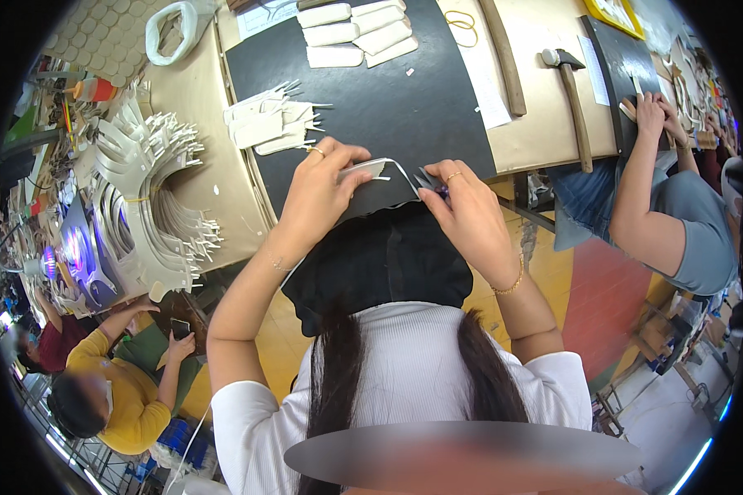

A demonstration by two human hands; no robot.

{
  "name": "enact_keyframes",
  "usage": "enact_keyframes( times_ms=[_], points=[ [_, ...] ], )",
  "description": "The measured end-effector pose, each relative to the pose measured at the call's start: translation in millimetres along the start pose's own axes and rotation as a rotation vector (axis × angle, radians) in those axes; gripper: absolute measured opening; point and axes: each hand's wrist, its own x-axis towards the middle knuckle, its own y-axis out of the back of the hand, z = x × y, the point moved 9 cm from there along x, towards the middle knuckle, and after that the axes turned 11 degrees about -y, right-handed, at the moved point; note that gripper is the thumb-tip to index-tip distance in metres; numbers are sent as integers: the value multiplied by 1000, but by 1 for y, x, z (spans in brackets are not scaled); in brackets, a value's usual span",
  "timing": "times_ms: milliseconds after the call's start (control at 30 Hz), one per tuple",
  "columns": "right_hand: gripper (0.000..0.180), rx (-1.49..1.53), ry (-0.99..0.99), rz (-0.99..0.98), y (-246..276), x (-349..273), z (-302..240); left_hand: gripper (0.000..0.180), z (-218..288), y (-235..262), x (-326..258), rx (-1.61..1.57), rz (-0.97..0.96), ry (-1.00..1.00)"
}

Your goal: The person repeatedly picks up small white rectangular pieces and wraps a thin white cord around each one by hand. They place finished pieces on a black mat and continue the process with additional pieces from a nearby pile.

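Observation:
Over the near edge of a black board [363,91], my left hand [322,186] is closed on a small cream leather-like piece [363,172], fingers and thumb pinching it. A thin white strip [401,171] arcs from this piece toward my right hand [466,210]. That hand is closed around small dark-bladed scissors [426,178], whose purplish handle is mostly covered by my fingers. Whether the right fingertips also pinch the strip's end, I cannot tell. Left of my hands lies a pile of similar cream pieces [281,124] with thin tails.
Padded cream pieces [359,33] lie in rows at the board's far end. A hammer [571,99] and a wooden stick [504,58] lie to the right. Bundled curved cream straps [144,198] cover the table's left. Co-workers [120,388] sit at left and right.

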Motion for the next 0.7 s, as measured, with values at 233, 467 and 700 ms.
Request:
enact_keyframes(
  times_ms=[233,467,700],
  points=[
    [22,113,-41,-106,-8,4,-11,24,25,15,-11,-121,35,-22],
    [20,185,-49,-137,-14,11,-20,23,35,20,-18,-148,50,-56],
    [22,334,-183,-84,2,20,-12,23,20,33,-21,-79,128,-48]
  ],
)
